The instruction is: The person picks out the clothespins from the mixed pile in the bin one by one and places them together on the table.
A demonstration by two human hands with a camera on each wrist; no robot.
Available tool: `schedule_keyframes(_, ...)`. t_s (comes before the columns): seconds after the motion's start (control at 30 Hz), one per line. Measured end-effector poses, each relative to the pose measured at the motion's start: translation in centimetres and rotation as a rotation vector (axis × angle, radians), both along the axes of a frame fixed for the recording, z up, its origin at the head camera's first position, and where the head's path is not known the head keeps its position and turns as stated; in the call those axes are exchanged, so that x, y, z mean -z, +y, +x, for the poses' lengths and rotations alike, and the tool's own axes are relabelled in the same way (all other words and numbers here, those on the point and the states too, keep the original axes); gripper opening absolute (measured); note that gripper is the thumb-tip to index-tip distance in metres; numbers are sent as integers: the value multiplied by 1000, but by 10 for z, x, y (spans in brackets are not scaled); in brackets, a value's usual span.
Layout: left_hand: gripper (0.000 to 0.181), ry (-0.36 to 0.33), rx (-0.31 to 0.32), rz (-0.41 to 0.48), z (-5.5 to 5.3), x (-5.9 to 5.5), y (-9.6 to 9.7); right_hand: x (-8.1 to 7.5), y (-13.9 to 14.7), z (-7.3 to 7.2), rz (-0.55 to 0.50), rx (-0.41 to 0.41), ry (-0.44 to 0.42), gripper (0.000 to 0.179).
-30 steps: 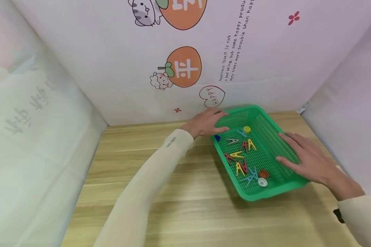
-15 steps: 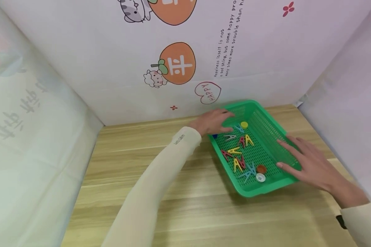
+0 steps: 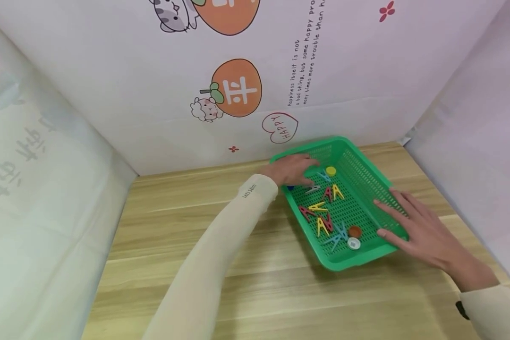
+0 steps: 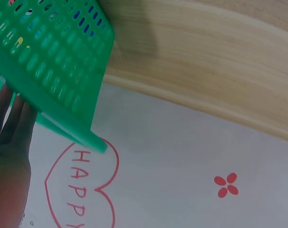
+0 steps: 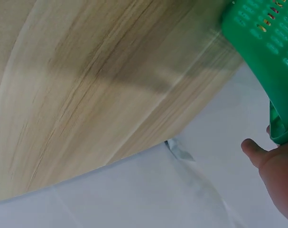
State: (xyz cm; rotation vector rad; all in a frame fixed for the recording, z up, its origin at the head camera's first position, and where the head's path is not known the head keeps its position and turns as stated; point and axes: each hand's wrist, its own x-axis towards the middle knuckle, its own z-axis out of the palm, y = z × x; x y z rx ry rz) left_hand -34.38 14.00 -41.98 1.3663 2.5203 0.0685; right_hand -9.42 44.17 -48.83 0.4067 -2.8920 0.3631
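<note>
A green plastic basket (image 3: 340,266) stands on the wooden table with several small clothespins lying on its floor, among them a yellow clothespin (image 3: 337,191) and a grey clothespin (image 3: 312,189). Over the basket's far left rim reaches my left hand (image 3: 290,170), thumb and fingers spread, fingertips inside and close above the grey clothespin. My right hand (image 3: 425,236) lies over the right rim, its fingers fairly straight and pointing inward. Round bottle caps lie there too: a yellow cap (image 3: 331,171), a brown cap (image 3: 354,231), a white cap (image 3: 354,243) and a partly hidden blue cap (image 3: 291,187).
A printed white wall covering (image 3: 344,113) rises right behind the basket. White sheets also hang at the left and right edges of the table (image 3: 174,236). Bare wood shows left of the basket and in front of it.
My left hand has moved right and farther into the basket. My right hand has shifted slightly toward the near end of the right rim. The view has turned a little; the basket stays put.
</note>
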Motion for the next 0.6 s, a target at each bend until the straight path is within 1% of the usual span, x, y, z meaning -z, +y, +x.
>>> schedule_keyframes(0.13, 66, -15, 7, -7, -1, 5, 5, 4, 0, 1, 34, -3, 16, 75)
schedule_keyframes(0.27, 62, -18, 19, -18, -2, 10, 9, 6, 0, 0, 56, -20, 59, 73)
schedule_keyframes(0.43, 60, -19, 28, -27, -4, 15, 10, 8, 0, 0, 67, -46, 97, 71)
schedule_keyframes(0.6, 60, -27, 21, -45, -7, 22, 12, 10, 0, 0, 60, -63, 110, 70)
